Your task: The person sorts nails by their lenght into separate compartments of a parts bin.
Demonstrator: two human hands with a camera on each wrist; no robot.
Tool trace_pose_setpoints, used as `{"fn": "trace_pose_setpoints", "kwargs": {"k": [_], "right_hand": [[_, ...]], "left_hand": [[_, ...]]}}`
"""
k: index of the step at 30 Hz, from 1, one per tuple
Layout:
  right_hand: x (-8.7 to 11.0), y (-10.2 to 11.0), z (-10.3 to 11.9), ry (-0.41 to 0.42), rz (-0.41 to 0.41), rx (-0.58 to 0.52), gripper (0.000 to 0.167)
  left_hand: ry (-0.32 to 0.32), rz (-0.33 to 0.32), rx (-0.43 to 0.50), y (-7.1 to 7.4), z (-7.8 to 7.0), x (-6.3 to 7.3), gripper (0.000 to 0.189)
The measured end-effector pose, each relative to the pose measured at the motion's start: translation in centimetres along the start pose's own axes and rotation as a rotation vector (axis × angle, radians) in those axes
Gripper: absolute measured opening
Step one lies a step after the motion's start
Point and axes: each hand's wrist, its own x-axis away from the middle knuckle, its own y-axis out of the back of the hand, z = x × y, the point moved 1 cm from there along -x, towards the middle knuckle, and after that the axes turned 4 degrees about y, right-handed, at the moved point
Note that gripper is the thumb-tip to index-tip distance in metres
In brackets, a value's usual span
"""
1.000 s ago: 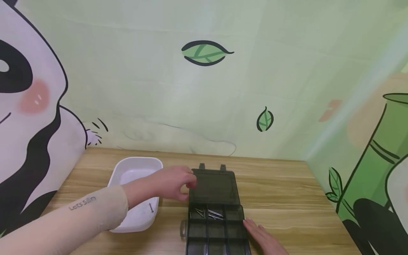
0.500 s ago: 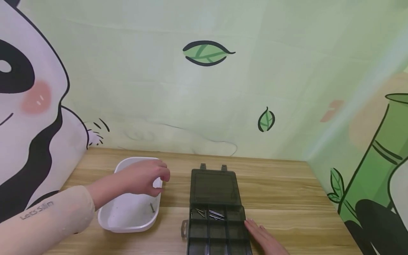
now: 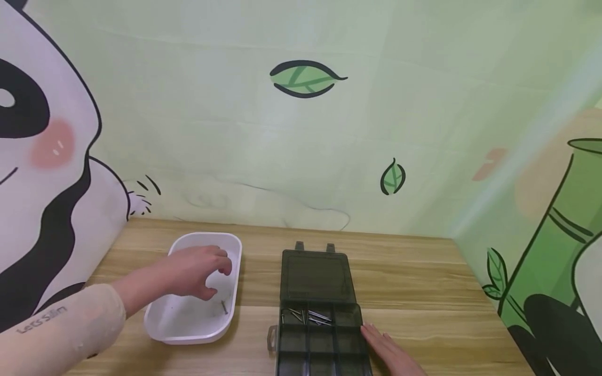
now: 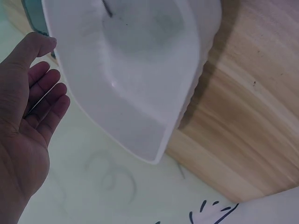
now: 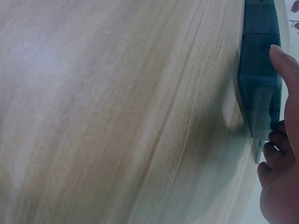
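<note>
My left hand hovers over the white plastic tray, thumb and fingers loosely bent and apart, nothing between them. One small screw lies on the tray floor near its right side; the left wrist view shows the same threaded screw. To the right stands a dark translucent compartment box, its lid folded back. Several metal screws lie in the far left and far middle compartments. My right hand rests its fingertips against the box's right side; in the right wrist view the thumb touches its edge.
The wooden table carries both containers, with a strip of bare wood between them. A printed fabric backdrop rises behind and at both sides. A latch sticks out on the box's left side.
My left hand has moved left from beside the box's lid to above the tray, then slightly lower and further left. My right hand stays at the box's side.
</note>
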Motion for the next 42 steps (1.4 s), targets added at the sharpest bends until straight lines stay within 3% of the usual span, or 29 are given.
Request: {"fn": "trace_pose_setpoints", "kwargs": {"k": [9,17,22,29,32,42], "right_hand": [[0.1,0.0,-0.3,0.027,0.015,0.037,0.1],[-0.1,0.4,0.2,0.035,0.005,0.048,0.102],[-0.1,0.5,0.2,0.053,0.005,0.066,0.103],[0.0,0.3,0.0,0.059,0.011,0.076,0.103],[0.1,0.2,-0.1,0.061,0.008,0.075,0.102],[0.0,0.4,0.1,0.06,0.001,0.067,0.102]], "left_hand": [[0.05,0.054,0.069,-2.6,0.4,0.2,0.038],[0.049,0.046,0.104,-4.8,0.7,0.5,0.037],[0.013,0.031,0.123,-5.7,0.8,0.5,0.039],[0.007,0.06,0.138,-6.9,0.7,0.3,0.037],[-0.016,0.038,0.142,-7.4,0.7,0.4,0.034],[-0.032,0.017,0.153,-7.9,0.7,0.5,0.025]]}}
